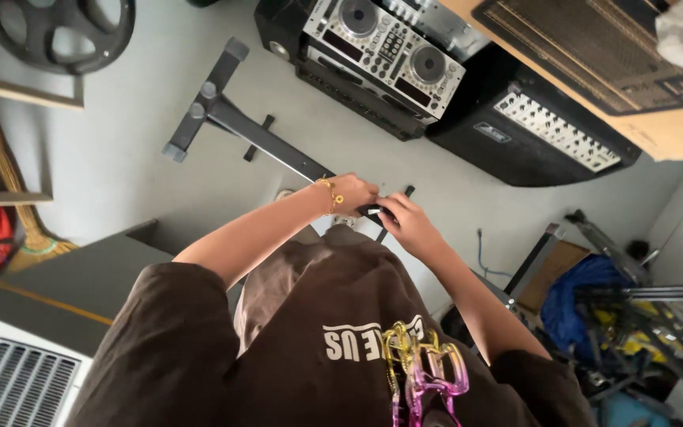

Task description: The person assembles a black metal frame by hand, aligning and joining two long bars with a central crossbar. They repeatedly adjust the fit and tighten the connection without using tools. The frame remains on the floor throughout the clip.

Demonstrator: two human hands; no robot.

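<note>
Brown short-sleeved shirt [302, 348], white lettering; gold bracelet [330, 194]; yellow-pink chain necklace [420, 372].

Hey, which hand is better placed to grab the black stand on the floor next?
Probably the left hand: it sits right over the bar of the black stand, while the right hand is off to the side. Both hands currently grip a small black object.

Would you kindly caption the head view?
Both hands, left and right, grip a small dark object above the stand.
</note>
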